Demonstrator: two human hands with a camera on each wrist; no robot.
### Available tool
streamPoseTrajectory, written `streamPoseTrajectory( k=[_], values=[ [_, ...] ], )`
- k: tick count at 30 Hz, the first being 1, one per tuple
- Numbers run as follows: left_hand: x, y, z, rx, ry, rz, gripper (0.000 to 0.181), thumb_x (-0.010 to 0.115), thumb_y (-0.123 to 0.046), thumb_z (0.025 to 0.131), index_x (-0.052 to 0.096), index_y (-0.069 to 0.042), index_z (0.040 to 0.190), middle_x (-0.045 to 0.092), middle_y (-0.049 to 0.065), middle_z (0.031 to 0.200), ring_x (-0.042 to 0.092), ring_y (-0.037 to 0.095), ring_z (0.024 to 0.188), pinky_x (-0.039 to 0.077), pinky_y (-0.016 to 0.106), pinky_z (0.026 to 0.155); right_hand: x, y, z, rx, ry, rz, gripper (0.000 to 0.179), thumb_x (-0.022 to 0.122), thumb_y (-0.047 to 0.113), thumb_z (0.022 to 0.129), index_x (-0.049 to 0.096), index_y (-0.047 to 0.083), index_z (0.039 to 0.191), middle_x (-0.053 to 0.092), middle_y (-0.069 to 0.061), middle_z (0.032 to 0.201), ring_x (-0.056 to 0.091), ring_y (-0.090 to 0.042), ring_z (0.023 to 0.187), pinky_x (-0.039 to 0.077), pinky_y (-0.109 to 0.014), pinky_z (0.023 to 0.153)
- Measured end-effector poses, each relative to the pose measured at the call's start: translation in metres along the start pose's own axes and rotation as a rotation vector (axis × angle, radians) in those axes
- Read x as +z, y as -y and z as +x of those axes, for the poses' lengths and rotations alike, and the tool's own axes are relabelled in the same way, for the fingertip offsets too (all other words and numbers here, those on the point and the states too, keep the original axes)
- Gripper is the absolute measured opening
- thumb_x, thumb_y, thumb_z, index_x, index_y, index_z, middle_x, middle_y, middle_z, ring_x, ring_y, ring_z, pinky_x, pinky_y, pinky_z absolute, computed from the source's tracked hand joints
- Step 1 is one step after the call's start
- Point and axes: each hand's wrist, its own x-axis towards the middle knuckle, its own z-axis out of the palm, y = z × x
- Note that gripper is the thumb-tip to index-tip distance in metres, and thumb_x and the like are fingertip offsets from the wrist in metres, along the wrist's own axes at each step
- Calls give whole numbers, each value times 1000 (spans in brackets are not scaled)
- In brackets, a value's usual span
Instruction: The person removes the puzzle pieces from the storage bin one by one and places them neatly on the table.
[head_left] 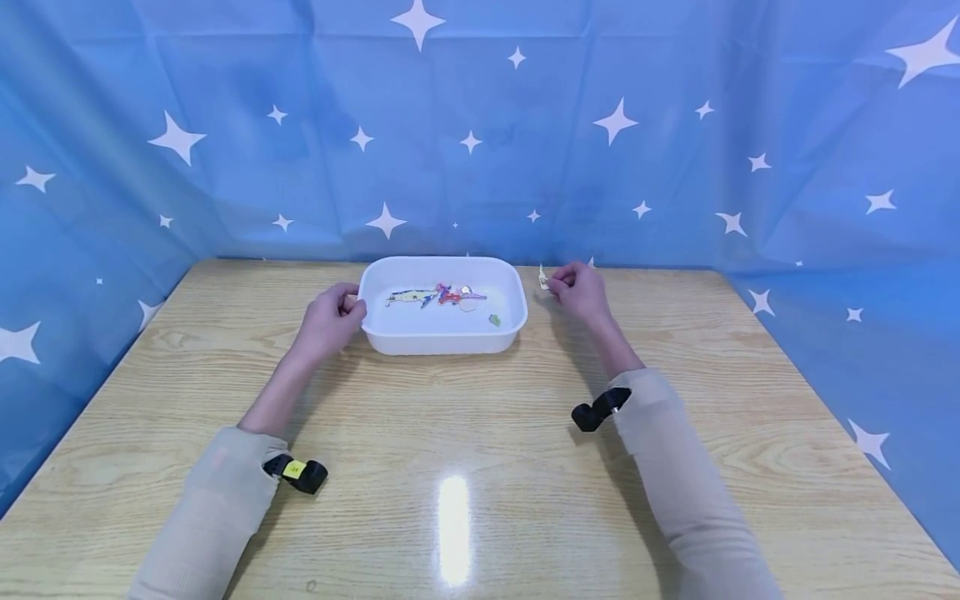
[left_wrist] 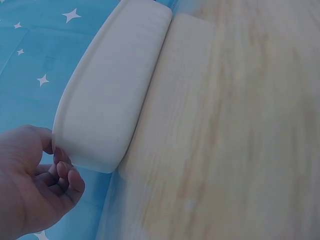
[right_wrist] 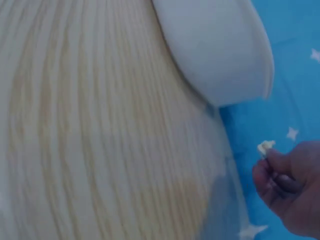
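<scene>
No text is legible, even on the yellow label [head_left: 294, 470].

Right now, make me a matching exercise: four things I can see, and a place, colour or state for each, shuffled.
1. tub
2. left grip
3. right grip
4. curtain

A. pinches a small pale piece
B. blue, star-patterned
C. white, on the table
D. holds the tub's left end

Pairs: 1-C, 2-D, 3-A, 4-B
</scene>
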Motion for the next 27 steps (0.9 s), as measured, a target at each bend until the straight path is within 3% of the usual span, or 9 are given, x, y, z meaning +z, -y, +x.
streamPoseTrajectory(
  k=[4, 9, 19, 27],
  values=[
    [0, -1, 0, -2, 0, 6, 42, 49, -12, 100, 52, 11, 135, 57, 12, 89, 51, 19, 75, 42, 24, 59, -4, -10, 1, 44, 37, -29, 19, 62, 8, 99, 63, -10, 106, 65, -16, 89, 58, -11, 68, 46, -17, 58],
    [-1, -1, 0, -4, 1, 5, 42, 49, -12, 100, 52, 11, 136, 58, 12, 90, 51, 19, 75, 42, 23, 59, -7, -16, 2, 95, 103, -3, 20, 60, 5, 99, 62, -12, 108, 66, -18, 91, 62, -12, 67, 53, -20, 61],
    [0, -1, -1, 4, -2, 8, 42, 50, -11, 100, 52, 12, 135, 58, 13, 90, 52, 20, 75, 43, 23, 60, -7, -19, 3, 108, 164, -87, 22, 61, 10, 99, 68, -8, 109, 71, -21, 96, 65, -14, 73, 52, -22, 65],
    [0, 0, -1, 3, -1, 5, 41, 50, -11, 100, 52, 11, 135, 57, 12, 89, 51, 20, 74, 42, 23, 59, -6, -19, 4, 101, 154, -112, 23, 61, 10, 98, 69, -8, 111, 71, -21, 97, 65, -14, 72, 50, -21, 64]
  ],
)
